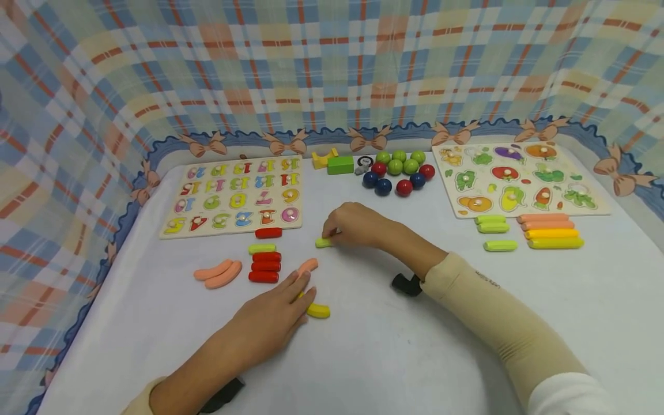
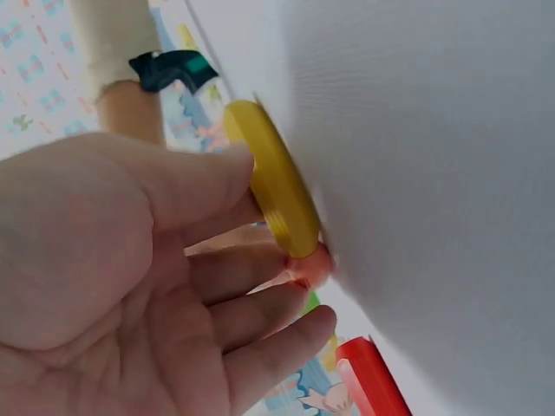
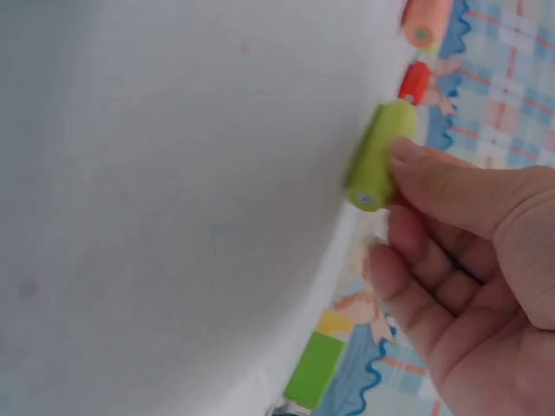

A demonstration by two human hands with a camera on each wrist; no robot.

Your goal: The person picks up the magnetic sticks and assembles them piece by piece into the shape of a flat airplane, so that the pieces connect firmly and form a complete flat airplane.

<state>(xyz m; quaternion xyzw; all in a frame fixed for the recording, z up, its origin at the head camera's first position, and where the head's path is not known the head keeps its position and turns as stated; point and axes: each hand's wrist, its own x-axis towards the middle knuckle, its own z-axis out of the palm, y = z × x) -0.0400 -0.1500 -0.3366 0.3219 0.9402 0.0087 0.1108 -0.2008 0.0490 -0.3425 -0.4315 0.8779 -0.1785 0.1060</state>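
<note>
My left hand (image 1: 275,314) is low over the table, pinching a yellow curved stick (image 2: 273,178) with thumb and index finger. A salmon curved stick (image 1: 308,266) lies beside the other fingers, its lower end hidden under them. My right hand (image 1: 358,225) pinches a short light green stick (image 3: 381,156) between thumb and fingers, close over the table. To the left of it lie several red sticks (image 1: 266,266) in a stack-like row, with another light green stick (image 1: 262,248) above them. Further left, two salmon curved sticks (image 1: 223,274) lie side by side.
A number puzzle board (image 1: 233,196) lies at the back left, a vegetable puzzle board (image 1: 519,178) at the back right. Between them are green, red and blue balls (image 1: 395,167), a green block (image 1: 340,165) and a yellow piece (image 1: 324,158). Straight sticks (image 1: 551,233) lie at the right.
</note>
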